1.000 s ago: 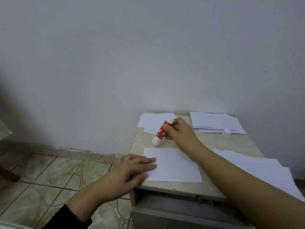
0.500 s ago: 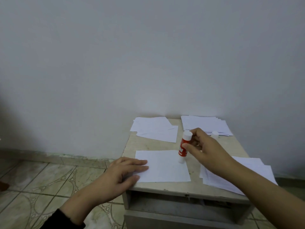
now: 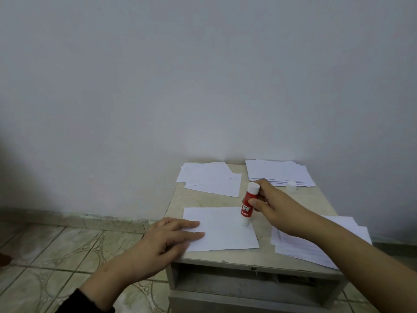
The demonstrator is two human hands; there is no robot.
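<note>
A white sheet of paper (image 3: 223, 229) lies flat near the front edge of a small beige table (image 3: 293, 199). My left hand (image 3: 167, 238) rests on the sheet's left edge with straight fingers, pressing it down. My right hand (image 3: 268, 205) grips a red and white glue stick (image 3: 247, 203), held nearly upright with its lower tip touching the sheet near the right side.
Loose white sheets (image 3: 212, 178) lie at the table's back left, a stack of paper (image 3: 278, 172) at the back right with a small white cap (image 3: 291, 185) in front of it. More sheets (image 3: 316, 245) lie under my right forearm. Tiled floor (image 3: 56, 256) lies to the left, and a wall stands right behind the table.
My right hand carried the glue stick from the back of the table, turned it upright and set its tip on the sheet's right side. My left hand stayed on the paper.
</note>
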